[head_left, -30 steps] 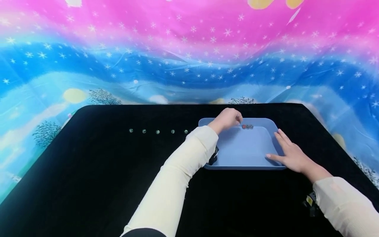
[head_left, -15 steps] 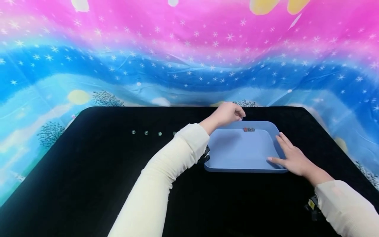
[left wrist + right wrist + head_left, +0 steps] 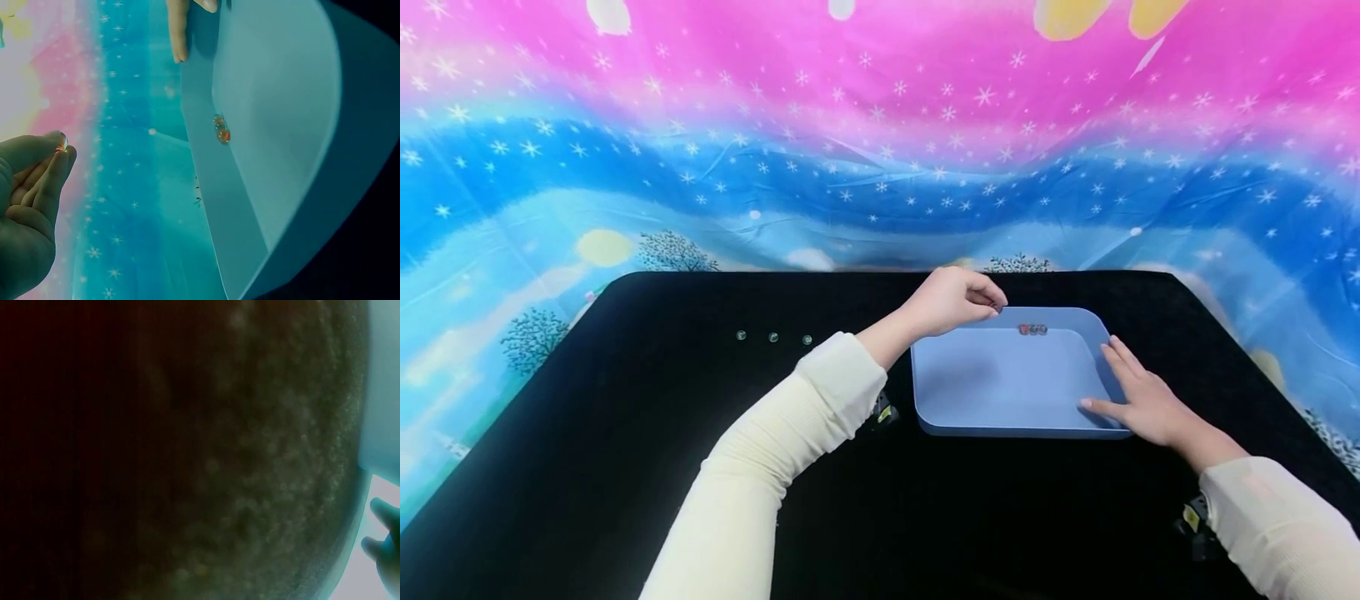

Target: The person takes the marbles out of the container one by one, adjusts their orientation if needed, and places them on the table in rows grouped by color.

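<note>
My left hand (image 3: 953,300) is raised over the far left rim of a blue-grey tray (image 3: 1000,432). Between thumb and fingertips it pinches a small clear glass marble (image 3: 62,145) with red-orange inside, seen in the left wrist view. Against the tray's far wall, several similar marbles (image 3: 1033,330) sit side by side; one looks orange-red. My right hand (image 3: 1138,396) rests on the tray's right rim with its fingers extended and the thumb reaching inward. The right wrist view is mostly dark cloth, with a tray edge and some fingers at its right border.
On the black-covered table (image 3: 587,433), a row of marbles (image 3: 773,337) lies left of the tray; my left sleeve (image 3: 775,433) may cover part of it. A patterned pink and blue cloth (image 3: 850,167) hangs behind the table.
My left hand and forearm have shifted left, and the sleeve now covers the row's right end. More of the tray's left side shows. The right hand keeps its place on the rim.
</note>
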A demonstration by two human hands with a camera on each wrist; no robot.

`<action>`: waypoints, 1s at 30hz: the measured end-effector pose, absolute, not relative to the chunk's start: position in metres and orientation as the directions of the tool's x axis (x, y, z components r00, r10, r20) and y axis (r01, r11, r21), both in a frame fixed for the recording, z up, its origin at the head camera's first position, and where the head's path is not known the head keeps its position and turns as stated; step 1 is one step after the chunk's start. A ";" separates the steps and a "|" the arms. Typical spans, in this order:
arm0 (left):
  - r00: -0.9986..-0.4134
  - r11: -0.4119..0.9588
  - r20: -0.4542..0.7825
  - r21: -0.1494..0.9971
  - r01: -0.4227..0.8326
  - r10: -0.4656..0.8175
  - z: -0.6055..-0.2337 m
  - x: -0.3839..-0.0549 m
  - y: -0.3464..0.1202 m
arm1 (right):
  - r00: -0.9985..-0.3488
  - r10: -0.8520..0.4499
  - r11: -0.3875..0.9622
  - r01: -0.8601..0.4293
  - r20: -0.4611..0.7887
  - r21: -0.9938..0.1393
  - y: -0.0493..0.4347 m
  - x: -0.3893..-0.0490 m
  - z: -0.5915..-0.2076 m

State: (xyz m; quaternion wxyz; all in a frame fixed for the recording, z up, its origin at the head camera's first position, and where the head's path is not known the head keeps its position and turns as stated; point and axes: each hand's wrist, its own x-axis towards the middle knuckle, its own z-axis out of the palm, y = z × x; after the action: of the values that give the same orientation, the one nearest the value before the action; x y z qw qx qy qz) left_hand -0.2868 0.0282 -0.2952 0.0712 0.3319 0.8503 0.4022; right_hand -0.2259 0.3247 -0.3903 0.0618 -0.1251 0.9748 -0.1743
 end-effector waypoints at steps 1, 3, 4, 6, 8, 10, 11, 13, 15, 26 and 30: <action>-0.770 0.449 0.144 0.741 0.500 0.621 -0.296 -0.285 0.025 | -0.961 -0.267 0.907 -0.224 -0.076 -0.357 0.324 -0.226 -0.390; -0.772 0.442 0.137 0.752 0.489 0.621 -0.297 -0.283 0.019 | -0.960 -0.270 0.906 -0.228 -0.072 -0.357 0.325 -0.226 -0.390; -0.772 0.437 0.135 0.758 0.485 0.622 -0.297 -0.281 0.017 | -0.960 -0.272 0.905 -0.231 -0.070 -0.358 0.325 -0.226 -0.390; -0.772 0.436 0.133 0.760 0.482 0.622 -0.296 -0.278 0.012 | -0.959 -0.276 0.903 -0.235 -0.067 -0.359 0.325 -0.226 -0.389; -0.773 0.438 0.130 0.760 0.480 0.621 -0.296 -0.276 0.008 | -0.959 -0.276 0.903 -0.236 -0.064 -0.360 0.327 -0.225 -0.389; -0.775 0.441 0.123 0.763 0.474 0.620 -0.297 -0.273 0.003 | -0.959 -0.275 0.903 -0.235 -0.064 -0.360 0.328 -0.225 -0.388; -0.776 0.443 0.119 0.762 0.471 0.620 -0.298 -0.272 0.000 | -0.959 -0.275 0.903 -0.235 -0.064 -0.360 0.328 -0.225 -0.388; -0.778 0.445 0.111 0.766 0.463 0.618 -0.299 -0.270 -0.006 | -0.959 -0.275 0.903 -0.236 -0.064 -0.359 0.328 -0.224 -0.389; -0.785 0.448 0.104 0.772 0.451 0.611 -0.300 -0.268 -0.015 | -0.959 -0.278 0.902 -0.238 -0.063 -0.359 0.328 -0.225 -0.389; -0.834 0.438 0.094 0.816 0.377 0.543 -0.309 -0.263 -0.056 | -0.959 -0.277 0.902 -0.236 -0.064 -0.361 0.326 -0.226 -0.390; -0.851 0.447 0.087 0.821 0.355 0.517 -0.315 -0.260 -0.067 | -0.958 -0.277 0.902 -0.236 -0.067 -0.362 0.326 -0.226 -0.391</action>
State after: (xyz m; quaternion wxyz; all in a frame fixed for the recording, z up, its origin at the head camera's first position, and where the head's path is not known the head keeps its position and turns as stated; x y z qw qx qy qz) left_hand -0.2601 -0.0673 -0.3153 0.0883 0.2578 0.8461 0.4581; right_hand -0.2257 0.3262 -0.3911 0.0585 -0.1318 0.9734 -0.1782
